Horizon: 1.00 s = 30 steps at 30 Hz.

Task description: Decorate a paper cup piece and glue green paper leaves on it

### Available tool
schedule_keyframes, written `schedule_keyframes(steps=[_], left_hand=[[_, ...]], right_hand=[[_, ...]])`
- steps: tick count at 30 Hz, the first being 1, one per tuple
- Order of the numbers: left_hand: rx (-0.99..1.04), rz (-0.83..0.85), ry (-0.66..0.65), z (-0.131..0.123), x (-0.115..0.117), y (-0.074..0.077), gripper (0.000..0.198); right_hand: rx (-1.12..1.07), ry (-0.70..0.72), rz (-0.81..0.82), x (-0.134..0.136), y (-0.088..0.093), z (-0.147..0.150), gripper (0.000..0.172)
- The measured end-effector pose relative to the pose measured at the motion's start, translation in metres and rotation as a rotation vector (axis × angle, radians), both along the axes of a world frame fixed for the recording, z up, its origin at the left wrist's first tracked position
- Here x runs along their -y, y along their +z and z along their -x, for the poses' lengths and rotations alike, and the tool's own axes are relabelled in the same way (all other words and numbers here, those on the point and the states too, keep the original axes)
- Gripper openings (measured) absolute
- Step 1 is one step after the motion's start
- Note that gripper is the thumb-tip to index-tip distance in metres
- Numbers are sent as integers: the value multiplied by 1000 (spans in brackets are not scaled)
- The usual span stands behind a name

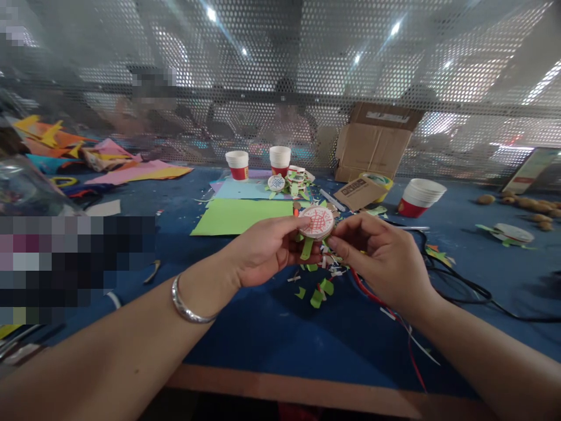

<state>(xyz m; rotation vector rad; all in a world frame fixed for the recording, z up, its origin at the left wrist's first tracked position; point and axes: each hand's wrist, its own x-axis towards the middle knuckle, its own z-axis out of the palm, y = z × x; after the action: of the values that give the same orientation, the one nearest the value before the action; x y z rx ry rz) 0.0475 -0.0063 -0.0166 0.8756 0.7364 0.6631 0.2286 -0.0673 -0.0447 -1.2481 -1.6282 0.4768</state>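
Observation:
A paper turtle [321, 222], with a round white shell drawn over in red lines and green paper limbs, is held above the table. My left hand [267, 248] grips it from the left, thumb on the shell's top and fingers underneath. At its right edge, the thumb and forefinger of my right hand [379, 257] are pinched together; its other fingers are curled. Exactly what that pinch covers is hidden. Green paper scraps [322, 292] lie just below the hands. Behind the turtle is a sheet of green paper [245, 216].
Stacked paper cups [280, 159] and finished-looking turtles [295, 181] stand at the back. More cups [421, 197], a cardboard box [372, 143] and a black cable [468, 286] are on the right. Coloured paper [140, 171] lies left, near a blurred person. Perforated metal screen [263, 70] bounds the table.

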Motion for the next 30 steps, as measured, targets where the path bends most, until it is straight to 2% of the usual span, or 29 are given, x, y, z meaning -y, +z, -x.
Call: schedule_keyframes(steps=[12,18,26,30], left_hand=[[3,-58,-48,4,-1,-2,21],[8,-50,-17,3,-1,-2,20],[39,-76,-40,5,-3,-5,19],[59,-61,-27,6,-6,-5,21]], right_hand=[[-80,35,29,3,2,-1,9],[-85,41,31,1,1,-1,10],[-31,5,8,1,2,-1,13],[24,-70,-49,5,3,-1,14]])
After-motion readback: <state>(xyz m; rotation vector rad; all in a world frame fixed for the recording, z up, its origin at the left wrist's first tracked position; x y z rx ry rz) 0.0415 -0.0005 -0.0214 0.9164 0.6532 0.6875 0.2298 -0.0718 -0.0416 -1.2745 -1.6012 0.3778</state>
